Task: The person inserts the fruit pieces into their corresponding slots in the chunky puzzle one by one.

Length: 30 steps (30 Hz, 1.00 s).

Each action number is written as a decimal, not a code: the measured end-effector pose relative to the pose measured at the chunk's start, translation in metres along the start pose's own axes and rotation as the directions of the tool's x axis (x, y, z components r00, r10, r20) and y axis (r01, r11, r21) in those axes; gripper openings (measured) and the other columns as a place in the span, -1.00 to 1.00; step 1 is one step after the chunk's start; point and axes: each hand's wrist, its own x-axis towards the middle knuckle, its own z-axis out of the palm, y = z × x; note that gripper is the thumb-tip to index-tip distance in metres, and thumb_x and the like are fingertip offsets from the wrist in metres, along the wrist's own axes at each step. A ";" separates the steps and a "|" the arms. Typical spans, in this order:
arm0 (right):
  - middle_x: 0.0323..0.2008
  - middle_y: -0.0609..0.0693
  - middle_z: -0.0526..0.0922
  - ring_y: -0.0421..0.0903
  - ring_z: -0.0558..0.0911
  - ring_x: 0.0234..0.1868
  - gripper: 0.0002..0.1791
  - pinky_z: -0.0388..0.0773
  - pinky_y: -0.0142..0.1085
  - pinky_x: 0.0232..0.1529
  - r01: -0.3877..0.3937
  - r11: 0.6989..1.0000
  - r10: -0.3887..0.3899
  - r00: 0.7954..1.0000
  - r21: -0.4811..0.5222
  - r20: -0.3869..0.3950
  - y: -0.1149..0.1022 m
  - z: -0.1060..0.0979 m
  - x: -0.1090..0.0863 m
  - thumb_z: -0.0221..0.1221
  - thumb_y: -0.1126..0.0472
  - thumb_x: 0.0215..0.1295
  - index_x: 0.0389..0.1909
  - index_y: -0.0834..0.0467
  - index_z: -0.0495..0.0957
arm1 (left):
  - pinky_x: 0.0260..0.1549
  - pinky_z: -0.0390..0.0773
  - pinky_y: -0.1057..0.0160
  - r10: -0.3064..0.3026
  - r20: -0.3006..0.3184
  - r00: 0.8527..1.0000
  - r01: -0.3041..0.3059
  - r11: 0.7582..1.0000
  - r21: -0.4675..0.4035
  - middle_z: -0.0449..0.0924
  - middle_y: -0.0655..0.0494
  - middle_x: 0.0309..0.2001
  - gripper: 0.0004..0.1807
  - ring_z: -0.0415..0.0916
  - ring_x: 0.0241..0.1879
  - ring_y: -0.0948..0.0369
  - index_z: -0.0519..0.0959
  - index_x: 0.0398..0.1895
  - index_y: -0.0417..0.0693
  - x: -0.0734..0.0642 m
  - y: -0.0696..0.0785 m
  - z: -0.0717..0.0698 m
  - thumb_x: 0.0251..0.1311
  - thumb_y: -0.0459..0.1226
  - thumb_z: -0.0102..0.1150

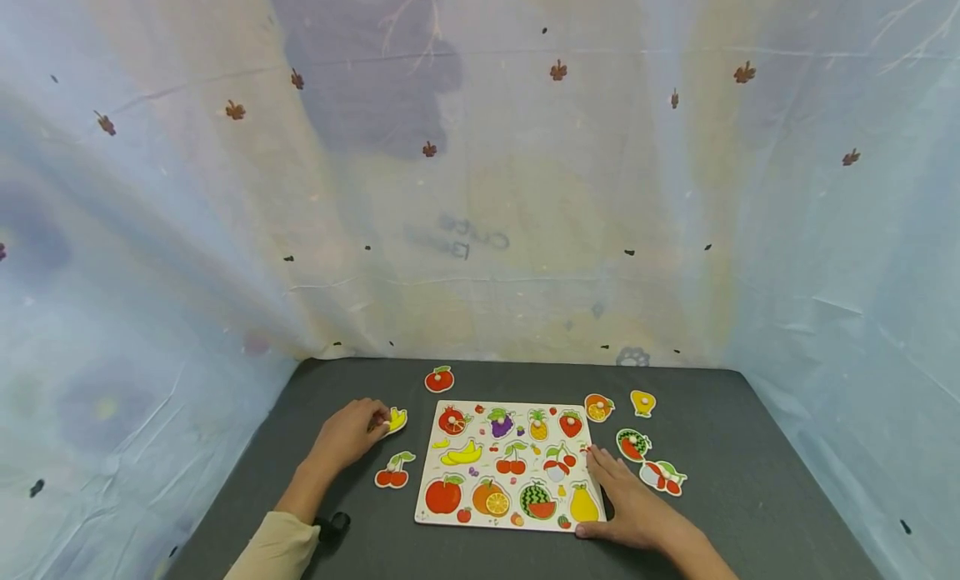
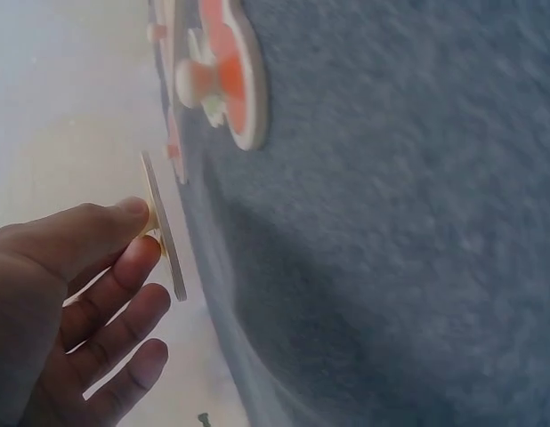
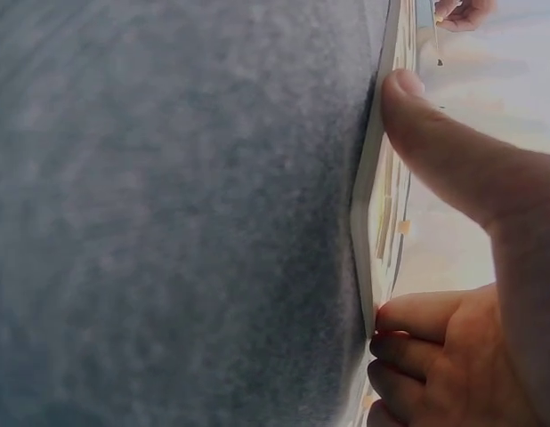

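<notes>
Because the right hand (image 1: 628,505) sets its thumb to the near edge of the fruit board (image 1: 534,470) and its extended fingers to the right edge, it steadies that corner rather than clutching it; were those fingers to ease off, a sideways push could slide the board across the counter (image 1: 450,555).

Further left lies a loose cherry piece (image 1: 386,478). Just beyond it, the left hand (image 1: 349,434) pinches the small knob (image 2: 154,220) of the banana piece (image 1: 398,418) between thumb and forefinger, raised above the counter, left of the board. With so slight a grip, the piece could pivot or drop if the fingertips slip. Lowered at its present angle onto the printed bananas (image 1: 462,454), it would probably sit askew.

Its picture faces up; its long axis slants from near left to far right, more steeply than the printed bananas, and the far end points away from the person. The left wrist view shows it edge-on, roughly level.

Beyond the board's far edge rests an apple piece (image 1: 439,381), and behind everything hangs a patterned curtain (image 1: 525,188).
</notes>
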 end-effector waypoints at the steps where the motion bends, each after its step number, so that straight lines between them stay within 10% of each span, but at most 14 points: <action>1: 0.69 0.27 0.10 0.37 0.09 0.67 0.38 0.04 0.35 0.59 -0.002 1.000 0.002 1.000 -0.002 -0.001 0.000 0.000 0.000 0.56 -0.37 0.06 0.68 0.31 0.11 | -0.22 0.61 0.06 0.000 -0.001 1.000 0.000 1.000 -0.002 0.59 0.26 -0.27 -0.90 0.49 -0.27 0.27 0.72 -0.14 0.10 0.000 0.001 0.000 0.37 -0.20 0.47; 30: 0.69 0.26 0.11 0.34 0.11 0.67 0.38 0.09 0.35 0.58 -0.009 1.000 0.009 1.000 -0.009 -0.002 -0.002 -0.001 0.000 0.57 -0.35 0.04 0.69 0.29 0.12 | -0.21 0.60 0.15 0.113 -0.009 0.994 -0.113 0.994 -0.002 0.57 0.34 -0.29 -0.86 0.46 -0.26 0.28 0.73 -0.17 0.15 0.002 0.059 0.001 0.30 -0.19 0.54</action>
